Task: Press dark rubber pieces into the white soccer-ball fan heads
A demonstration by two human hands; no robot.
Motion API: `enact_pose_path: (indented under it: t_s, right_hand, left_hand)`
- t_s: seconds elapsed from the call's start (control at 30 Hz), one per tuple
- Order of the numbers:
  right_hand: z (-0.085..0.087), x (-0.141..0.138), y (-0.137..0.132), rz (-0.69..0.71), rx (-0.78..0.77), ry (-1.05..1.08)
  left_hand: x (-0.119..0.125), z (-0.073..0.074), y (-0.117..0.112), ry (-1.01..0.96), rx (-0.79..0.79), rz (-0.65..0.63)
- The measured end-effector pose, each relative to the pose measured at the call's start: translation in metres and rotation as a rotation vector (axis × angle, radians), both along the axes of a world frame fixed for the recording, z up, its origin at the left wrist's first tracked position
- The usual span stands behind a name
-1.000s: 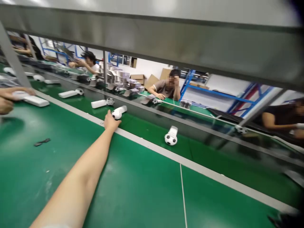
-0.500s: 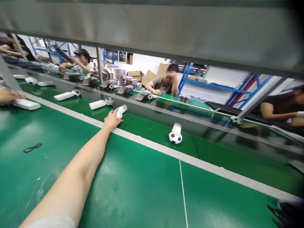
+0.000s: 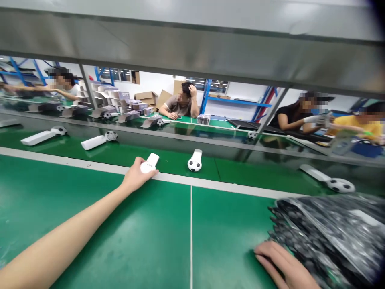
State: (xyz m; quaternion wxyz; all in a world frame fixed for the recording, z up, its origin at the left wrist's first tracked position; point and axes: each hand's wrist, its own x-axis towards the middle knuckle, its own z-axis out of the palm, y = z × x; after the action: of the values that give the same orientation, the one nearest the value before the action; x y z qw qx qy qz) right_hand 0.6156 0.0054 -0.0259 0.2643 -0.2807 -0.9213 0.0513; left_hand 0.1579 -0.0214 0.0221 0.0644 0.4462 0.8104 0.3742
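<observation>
My left hand (image 3: 136, 176) reaches far out over the green table (image 3: 90, 224) and closes round the ball end of a white handle-shaped device with a football head (image 3: 149, 163), at the grey strip by the conveyor. A like football device (image 3: 195, 161) lies just right of it on the belt. My right hand (image 3: 284, 267) rests near the bottom right edge, fingers stretched flat on the table beside a pile of clear plastic bags (image 3: 327, 233).
Two more football devices (image 3: 99, 140) (image 3: 42, 136) lie further left on the green conveyor belt (image 3: 255, 176), one more (image 3: 331, 180) at the right. A metal beam (image 3: 192, 44) crosses overhead. People sit at the far side of the line.
The view has swung right, bringing the bag pile and my right hand into sight. My left hand has closed on the football device and drawn it back to the belt's near edge.
</observation>
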Motion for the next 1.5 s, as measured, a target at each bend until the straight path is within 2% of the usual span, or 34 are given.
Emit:
enact_pose_path:
  t_s: [0.07,0.13,0.17,0.23,0.3,0.43,0.5,0.53,0.63,0.67,0.8,0.93,1.1,1.2,1.33,1.4,1.5]
  right_hand:
    - [0.006,-0.005,-0.004,0.023,-0.022,0.008]
    - [0.009,-0.008,-0.007,0.043,-0.066,0.022]
    - [0.009,-0.008,-0.008,0.062,-0.087,0.033]
    - [0.01,-0.007,-0.008,0.104,-0.12,0.068]
    - [0.01,-0.004,-0.008,0.135,-0.147,0.105]
    - [0.011,-0.002,-0.006,0.164,-0.203,0.174]
    - [0.012,-0.001,-0.004,0.153,-0.271,0.224]
    - [0.013,0.0,-0.003,0.142,-0.308,0.251]
    - [0.016,0.003,0.0,0.103,-0.391,0.325]
    - [0.016,0.004,0.0,0.091,-0.405,0.345]
    - [0.018,0.007,0.0,0.067,-0.438,0.41]
    - [0.019,0.007,-0.002,0.067,-0.465,0.433]
    - [0.022,0.005,-0.004,0.053,-0.52,0.466]
    - [0.027,0.005,-0.006,0.067,-0.549,0.522]
    - [0.033,0.007,-0.012,0.103,-0.533,0.563]
    - [0.035,0.008,-0.018,0.141,-0.536,0.539]
    - [0.035,0.007,-0.024,0.183,-0.496,0.472]
  left_hand:
    - [0.048,0.002,-0.019,-0.005,-0.045,-0.168]
    - [0.093,0.005,-0.041,0.065,-0.054,-0.425]
    - [0.114,0.006,-0.052,0.106,-0.087,-0.593]
    - [0.146,0.01,-0.069,0.174,-0.227,-0.872]
    - [0.167,0.015,-0.078,0.304,-0.345,-0.994]
    - [0.189,0.032,-0.071,0.672,-0.425,-1.002]
    - [0.197,0.038,-0.063,0.74,-0.437,-1.046]
    - [0.202,0.038,-0.06,0.714,-0.453,-1.019]
    - [0.21,0.034,-0.058,0.491,-0.534,-0.822]
    - [0.21,0.033,-0.059,0.412,-0.551,-0.804]
    - [0.206,0.033,-0.07,0.26,-0.588,-0.928]
    - [0.218,0.026,-0.084,0.321,-0.583,-0.877]
    - [0.253,0.006,-0.093,0.578,-0.442,-0.748]
    - [0.264,0.01,-0.08,0.538,-0.455,-0.715]
    - [0.265,0.019,-0.049,0.313,-0.515,-0.916]
    - [0.266,0.015,-0.037,0.241,-0.43,-0.946]
    - [0.268,0.004,-0.028,0.177,-0.284,-0.882]
